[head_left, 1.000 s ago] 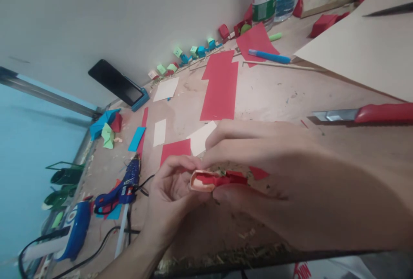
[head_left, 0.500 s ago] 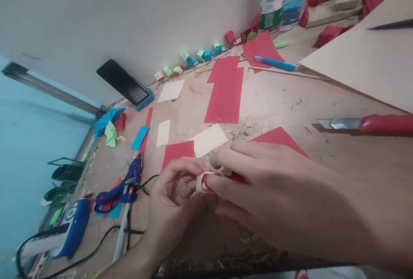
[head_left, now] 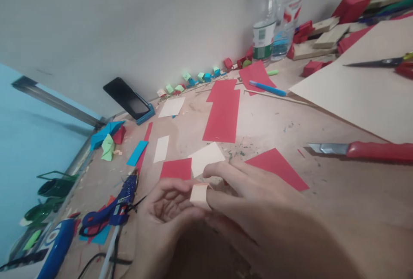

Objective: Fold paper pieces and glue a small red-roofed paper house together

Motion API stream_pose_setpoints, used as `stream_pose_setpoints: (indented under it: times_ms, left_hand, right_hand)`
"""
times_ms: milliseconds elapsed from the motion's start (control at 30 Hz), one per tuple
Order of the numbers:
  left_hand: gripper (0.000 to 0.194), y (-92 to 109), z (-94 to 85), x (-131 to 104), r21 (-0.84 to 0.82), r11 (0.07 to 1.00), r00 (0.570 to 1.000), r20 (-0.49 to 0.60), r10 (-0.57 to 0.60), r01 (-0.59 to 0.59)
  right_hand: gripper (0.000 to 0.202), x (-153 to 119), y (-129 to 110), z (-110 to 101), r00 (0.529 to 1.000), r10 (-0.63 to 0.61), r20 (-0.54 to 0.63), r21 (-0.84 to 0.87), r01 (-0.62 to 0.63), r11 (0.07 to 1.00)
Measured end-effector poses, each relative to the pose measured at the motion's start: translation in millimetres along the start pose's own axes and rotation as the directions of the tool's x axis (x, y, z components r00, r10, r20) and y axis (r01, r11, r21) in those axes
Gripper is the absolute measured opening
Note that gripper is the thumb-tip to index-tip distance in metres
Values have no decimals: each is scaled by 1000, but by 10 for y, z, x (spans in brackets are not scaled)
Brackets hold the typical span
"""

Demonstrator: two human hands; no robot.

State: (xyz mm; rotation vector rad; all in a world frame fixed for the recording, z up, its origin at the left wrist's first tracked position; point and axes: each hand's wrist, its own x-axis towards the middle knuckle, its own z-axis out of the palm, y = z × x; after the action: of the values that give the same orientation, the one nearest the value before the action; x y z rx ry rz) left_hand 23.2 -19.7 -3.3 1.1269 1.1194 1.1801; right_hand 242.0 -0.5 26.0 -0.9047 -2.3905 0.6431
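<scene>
A small cream folded paper piece (head_left: pixel 199 195) is held between my two hands above the table's front part. My left hand (head_left: pixel 167 210) grips its left side between thumb and fingers. A finger of my right hand (head_left: pixel 254 206) reaches into or behind its right side, and the other fingers are bent over it. Just beyond my hands lie a cream paper sheet (head_left: pixel 208 157), a red paper piece (head_left: pixel 177 168) and a larger red piece (head_left: pixel 277 167) to the right.
A red-handled cutter (head_left: pixel 377 151) lies on the right, below scissors (head_left: pixel 383 62) on a large cream sheet (head_left: pixel 361 94). On the left are a glue gun (head_left: pixel 124 197) with a cable and a phone (head_left: pixel 127 100). Bottles (head_left: pixel 263 40) stand at the back.
The view has tilted up, so the table's things sit lower and more of the bottles shows. The cream piece has turned, showing a broad flat face between my hands.
</scene>
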Motion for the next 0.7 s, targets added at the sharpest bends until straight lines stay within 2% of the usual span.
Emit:
stream_pose_setpoints:
  times_ms: [100, 167, 233, 300, 433, 567, 700]
  left_hand:
    - [20, 14, -21, 19, 8, 999, 995, -83, -46, 47]
    - [18, 25, -15, 23, 14, 997, 981, -180, -74, 78]
    - [19, 33, 1, 22, 4, 995, 959, -267, -93, 98]
    - [20, 35, 16, 20, -11, 992, 944, -306, -122, 125]
    - [23, 14, 19, 24, -5, 985, 940, -296, -167, 173]
    - [23, -15, 5, 31, -1, 985, 951, -261, -166, 172]
    - [24, -5, 22, 31, -12, 984, 951, -256, -176, 179]
  right_hand:
    - [19, -12, -52, 51, 991, 128, -30, 142, -122, 982]
    - [22, -20, -59, 106, 984, 172, -52, 224, -157, 962]
    - [26, -28, -36, 169, 989, 137, -49, 261, -120, 958]
    - [33, -38, -3, 227, 990, 127, -54, 260, -108, 960]
    - [33, -50, 19, 287, 983, 176, -47, 206, -163, 965]
    - [33, -33, -11, 287, 991, 100, -85, 93, -92, 991]
    - [37, -10, -54, 290, 993, 84, -88, -29, -87, 996]
